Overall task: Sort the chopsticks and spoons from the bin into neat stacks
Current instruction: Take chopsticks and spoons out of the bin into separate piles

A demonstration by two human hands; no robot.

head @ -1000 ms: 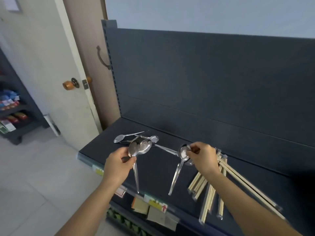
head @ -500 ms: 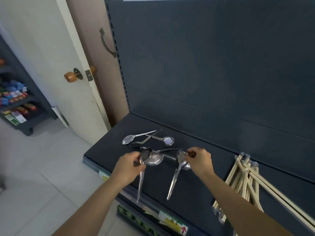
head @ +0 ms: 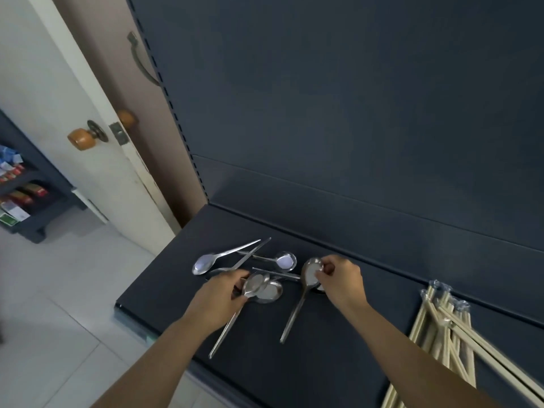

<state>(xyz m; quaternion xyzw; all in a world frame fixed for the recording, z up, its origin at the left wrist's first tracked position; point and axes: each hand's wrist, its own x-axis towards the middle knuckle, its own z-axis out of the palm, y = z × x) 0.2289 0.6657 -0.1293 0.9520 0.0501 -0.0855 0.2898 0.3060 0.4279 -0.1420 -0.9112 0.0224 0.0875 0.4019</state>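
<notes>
Both bare forearms reach up from the lower edge, converging a little. The left hand [head: 217, 298] shows its back, fingers curled round the neck of a spoon [head: 254, 285] just below the bowl, thumb side toward the other hand. The right hand [head: 343, 281] sits a little farther forward, wrist bent, its thumb and fingers [head: 325, 265] pinching the bowl of a second spoon [head: 294, 313]. The two hands are near each other but apart.
</notes>
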